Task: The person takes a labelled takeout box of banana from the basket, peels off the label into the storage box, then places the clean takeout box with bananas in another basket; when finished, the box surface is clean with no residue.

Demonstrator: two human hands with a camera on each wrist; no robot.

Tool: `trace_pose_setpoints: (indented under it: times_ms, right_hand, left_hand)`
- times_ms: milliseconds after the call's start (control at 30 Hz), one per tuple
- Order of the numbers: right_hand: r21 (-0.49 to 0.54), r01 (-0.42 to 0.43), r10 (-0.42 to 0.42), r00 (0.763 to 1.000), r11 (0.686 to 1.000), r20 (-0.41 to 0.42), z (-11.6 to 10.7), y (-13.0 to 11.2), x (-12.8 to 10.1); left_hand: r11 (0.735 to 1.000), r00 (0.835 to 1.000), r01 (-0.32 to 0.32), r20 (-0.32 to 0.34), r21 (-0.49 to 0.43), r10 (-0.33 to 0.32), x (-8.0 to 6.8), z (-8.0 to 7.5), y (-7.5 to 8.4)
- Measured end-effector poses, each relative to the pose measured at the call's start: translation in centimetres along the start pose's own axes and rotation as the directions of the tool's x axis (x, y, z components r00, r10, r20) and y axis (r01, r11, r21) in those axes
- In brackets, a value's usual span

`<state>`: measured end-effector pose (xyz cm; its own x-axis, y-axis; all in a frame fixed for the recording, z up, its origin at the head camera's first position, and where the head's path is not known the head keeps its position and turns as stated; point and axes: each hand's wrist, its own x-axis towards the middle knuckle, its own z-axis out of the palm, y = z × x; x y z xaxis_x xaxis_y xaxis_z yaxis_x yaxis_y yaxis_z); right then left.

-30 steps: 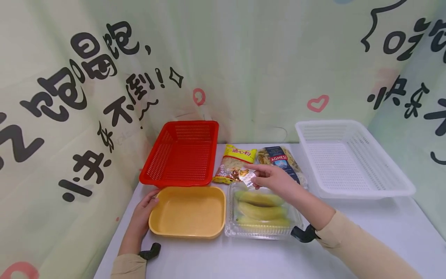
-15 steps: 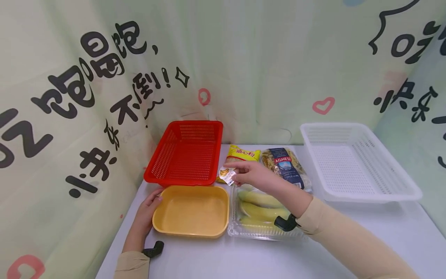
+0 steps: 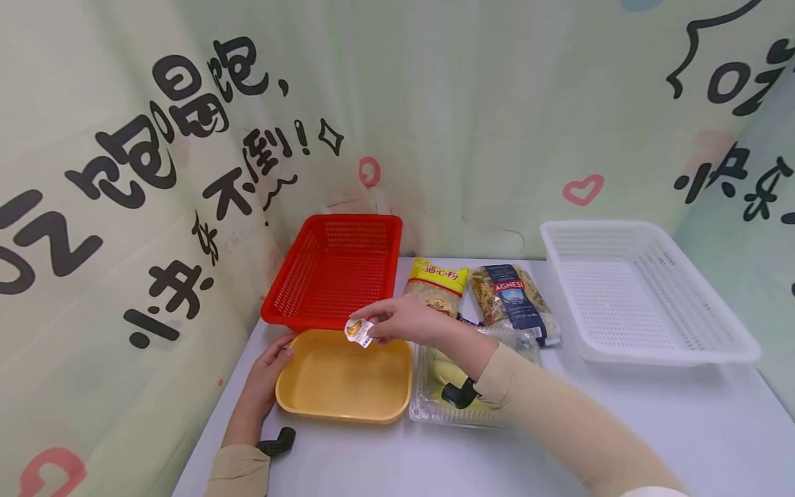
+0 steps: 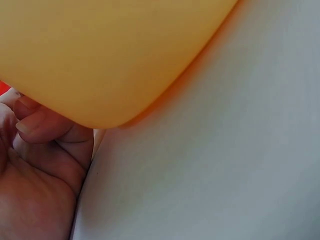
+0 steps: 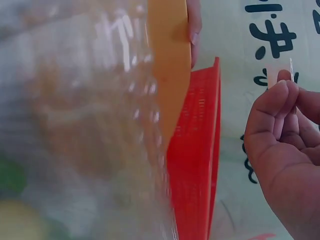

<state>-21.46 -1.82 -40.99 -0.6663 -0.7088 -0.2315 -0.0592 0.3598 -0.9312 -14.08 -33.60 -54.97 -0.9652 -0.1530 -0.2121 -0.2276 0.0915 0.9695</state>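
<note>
Right hand [image 3: 400, 322] pinches a label [image 3: 358, 333] above the yellow tray [image 3: 344, 386]! Near the worktop's [image 3: 354, 462] left edge, left hand [image 3: 264, 369] touches tray, grip unclear.

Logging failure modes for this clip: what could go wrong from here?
1. The right hand pinches the banana-print card near where the yellow tray and red basket meet in the head view; a slip might drop it into either.
2. The black wrist device overlaps the clear box in that view; it might knock it, though clearance can't be judged.
3. The left hand is at the tray's left end; a push could shift the tray.
</note>
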Motion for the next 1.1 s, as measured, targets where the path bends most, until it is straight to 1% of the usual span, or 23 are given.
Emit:
trace_pose_setpoints:
  times_ms: [133, 333, 567, 733, 867, 967, 1100]
  right_hand:
    - [0.047, 0.016, -0.019, 0.999, 0.999, 0.049, 1.2, 0.1, 1.6]
    - [0.040, 0.011, -0.014, 0.997, 0.999, 0.072, 2.6, -0.5, 3.1]
    - [0.078, 0.004, -0.012, 0.995, 0.997, 0.101, 3.7, -1.4, 4.8]
    - [0.038, -0.005, -0.001, 0.991, 0.999, 0.135, 4.4, -1.7, 6.2]
    - [0.014, -0.010, 0.008, 0.990, 1.000, 0.141, 4.9, -1.7, 7.2]
    - [-0.033, -0.014, 0.018, 0.989, 0.999, 0.149, 5.4, -1.6, 7.6]
    - [-0.093, -0.046, 0.061, 0.985, 0.995, 0.164, 6.2, -1.3, 7.9]
  left_hand:
    - [1.000, 1.000, 0.001, -0.004, -0.003, -0.001, 0.0, 0.1, -0.1]
    - [1.000, 1.000, 0.000, -0.005, -0.006, -0.001, 0.0, 0.0, -0.1]
    - [1.000, 1.000, 0.016, -0.007, 0.000, -0.016, 0.1, -0.1, -0.1]
    - [1.000, 1.000, 0.020, -0.012, 0.004, -0.020, 0.2, -0.1, -0.1]
    - [1.000, 1.000, 0.016, -0.016, 0.016, -0.016, 0.2, -0.1, -0.1]
    - [1.000, 1.000, 0.013, -0.022, 0.017, -0.013, 0.2, -0.1, -0.1]
    - [1.000, 1.000, 0.007, -0.011, 0.012, -0.007, 0.2, -0.1, 0.0]
